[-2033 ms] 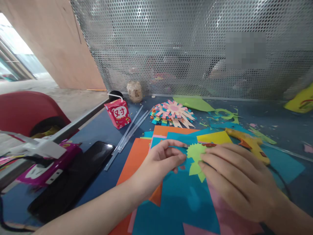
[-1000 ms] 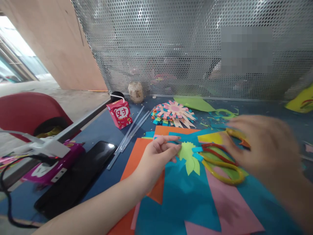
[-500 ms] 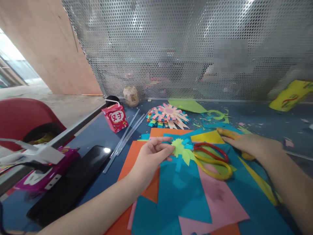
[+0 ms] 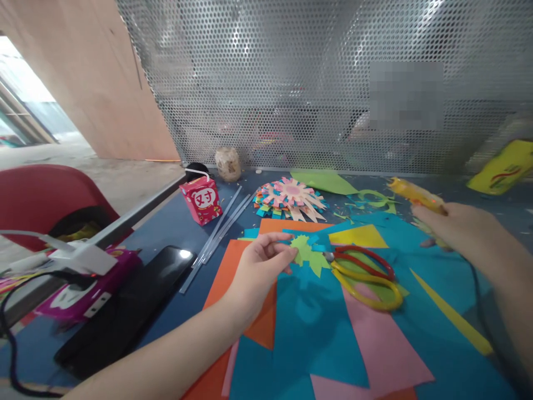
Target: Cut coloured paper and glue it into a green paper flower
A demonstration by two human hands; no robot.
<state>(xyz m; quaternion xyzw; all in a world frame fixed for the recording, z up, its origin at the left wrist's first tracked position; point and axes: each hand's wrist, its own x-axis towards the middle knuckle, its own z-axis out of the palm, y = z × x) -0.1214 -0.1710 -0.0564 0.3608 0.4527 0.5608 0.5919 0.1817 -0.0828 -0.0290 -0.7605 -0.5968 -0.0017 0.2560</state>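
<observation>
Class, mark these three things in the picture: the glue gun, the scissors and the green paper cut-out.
glue gun (image 4: 410,191), head view, on its yellow barrel.
scissors (image 4: 338,258), head view, where the red and yellow handles meet.
green paper cut-out (image 4: 310,255), head view, on its middle.

The light green paper cutout (image 4: 310,256) has a jagged edge and small blue strips (image 4: 313,240) on it. It lies flat at 3 o'clock from my left grip (image 4: 260,266), which pinches its edge. The yellow glue gun (image 4: 412,193) is held above the surface in my right grip (image 4: 458,230), its nozzle pointing to 10 o'clock.
</observation>
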